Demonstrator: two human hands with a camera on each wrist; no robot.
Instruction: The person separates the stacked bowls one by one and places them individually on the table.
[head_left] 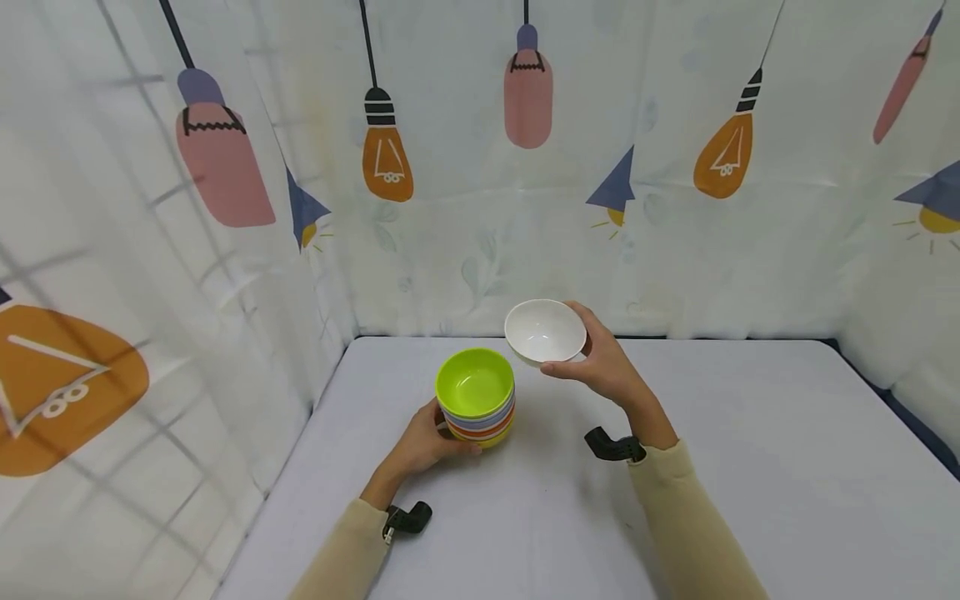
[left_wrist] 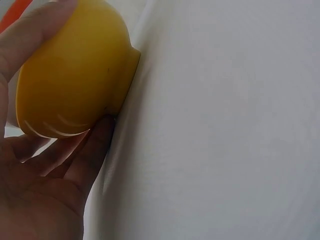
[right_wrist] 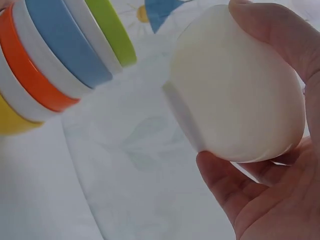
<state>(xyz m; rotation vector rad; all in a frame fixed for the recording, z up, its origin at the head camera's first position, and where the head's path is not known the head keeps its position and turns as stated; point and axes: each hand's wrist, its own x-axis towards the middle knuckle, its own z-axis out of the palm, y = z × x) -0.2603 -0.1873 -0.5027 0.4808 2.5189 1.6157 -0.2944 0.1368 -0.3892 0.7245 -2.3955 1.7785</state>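
A stack of nested bowls (head_left: 480, 422) stands on the table, with a lime green bowl (head_left: 474, 385) on top. Below it the right wrist view shows white, blue (right_wrist: 67, 37), orange and yellow rims. My left hand (head_left: 422, 442) grips the lowest, yellow bowl (left_wrist: 75, 70), thumb on one side and fingers round its underside near the foot. Up to the right of the stack, apart from it, my right hand (head_left: 603, 360) holds a white bowl (head_left: 544, 332) by its side. That bowl is tilted, its inside towards me; thumb and fingers clasp its outer wall in the right wrist view.
A white-covered table (head_left: 750, 442) extends under both hands. Behind it and to the left hang pale curtains (head_left: 465, 233) printed with lamps and bulbs. Dark wrist cameras (head_left: 615, 446) sit on both forearms.
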